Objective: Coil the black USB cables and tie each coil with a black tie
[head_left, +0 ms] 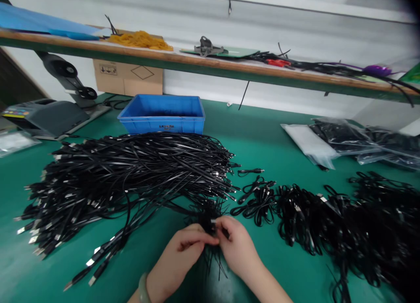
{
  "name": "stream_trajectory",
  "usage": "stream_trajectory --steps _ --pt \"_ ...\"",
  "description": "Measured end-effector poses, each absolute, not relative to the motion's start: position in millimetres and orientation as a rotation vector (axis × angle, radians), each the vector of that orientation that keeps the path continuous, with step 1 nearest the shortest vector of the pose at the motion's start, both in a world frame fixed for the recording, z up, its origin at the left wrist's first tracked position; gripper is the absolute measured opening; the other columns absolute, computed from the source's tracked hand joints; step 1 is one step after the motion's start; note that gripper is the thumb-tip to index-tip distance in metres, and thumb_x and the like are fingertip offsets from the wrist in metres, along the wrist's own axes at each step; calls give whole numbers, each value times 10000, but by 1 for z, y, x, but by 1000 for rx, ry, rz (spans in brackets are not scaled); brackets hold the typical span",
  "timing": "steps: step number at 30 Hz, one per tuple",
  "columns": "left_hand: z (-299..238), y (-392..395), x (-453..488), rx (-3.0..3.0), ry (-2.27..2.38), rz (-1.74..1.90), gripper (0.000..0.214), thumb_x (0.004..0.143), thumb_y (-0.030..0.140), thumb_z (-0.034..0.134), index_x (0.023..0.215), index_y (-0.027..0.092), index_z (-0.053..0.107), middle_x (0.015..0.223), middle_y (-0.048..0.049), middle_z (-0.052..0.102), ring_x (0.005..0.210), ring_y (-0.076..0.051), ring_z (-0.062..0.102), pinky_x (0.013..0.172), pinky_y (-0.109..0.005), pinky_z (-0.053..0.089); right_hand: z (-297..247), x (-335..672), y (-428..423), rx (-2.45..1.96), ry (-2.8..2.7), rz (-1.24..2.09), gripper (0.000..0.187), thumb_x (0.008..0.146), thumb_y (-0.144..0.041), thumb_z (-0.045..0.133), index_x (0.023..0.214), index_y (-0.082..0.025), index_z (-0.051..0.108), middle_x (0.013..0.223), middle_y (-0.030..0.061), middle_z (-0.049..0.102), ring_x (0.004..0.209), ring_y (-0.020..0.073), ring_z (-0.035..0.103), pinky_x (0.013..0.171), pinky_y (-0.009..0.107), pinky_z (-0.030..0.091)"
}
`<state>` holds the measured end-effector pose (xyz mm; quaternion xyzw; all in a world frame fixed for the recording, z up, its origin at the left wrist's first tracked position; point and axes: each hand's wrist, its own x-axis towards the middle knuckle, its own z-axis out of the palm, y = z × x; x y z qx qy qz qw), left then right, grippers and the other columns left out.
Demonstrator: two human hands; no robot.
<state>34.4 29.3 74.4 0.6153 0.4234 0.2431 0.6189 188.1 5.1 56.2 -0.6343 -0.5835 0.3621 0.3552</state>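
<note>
Since both hands are closed, the left hand (pixel 179 255) and the right hand (pixel 236 244) pinch a small bundle of black cables (pixel 208 220) between their fingers at lower centre of the frame. Thin strands fan out above the grip and hang below it, so any strand held loosely could slip free if the pinch eases. Just above the hands lies a large heap of black USB cables (pixel 131 176), its metal plugs (pixel 33 239) splayed toward the lower left. Its strands run close to the bundle, and a crossed strand could snag and drag on it. To the right, tangled coils of black cable (pixel 305 217) lie on the green worktop (pixel 295 272), where their loops could catch a stray end. Beyond the heap, at upper centre, stands a blue plastic crate (pixel 162 115).
</note>
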Motion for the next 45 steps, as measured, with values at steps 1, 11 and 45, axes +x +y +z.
stream_trajectory --steps 1,11,45 --pt "74 31 33 1491 1011 612 281 707 169 449 798 191 714 733 -15 501 640 -130 468 562 -231 370 55 187 4 -1609 -1460 1033 114 721 -118 485 635 -176 531 631 -2 519 639 146 471 595 246 350" --pt "43 24 44 1267 1062 736 170 775 295 571 918 215 618 850 -25 624 834 -182 547 780 -285 423 69 190 -2 -1426 -1439 822 111 763 -156 505 675 -194 561 702 11 567 703 147 510 656 245 389" --pt "94 48 6 2120 1295 965 430 842 222 466 1265 296 456 1360 -42 422 1285 -258 292 1069 -432 189 87 193 84 -1372 -2096 133 170 877 -197 466 911 -201 633 875 43 650 828 173 542 780 319 382"
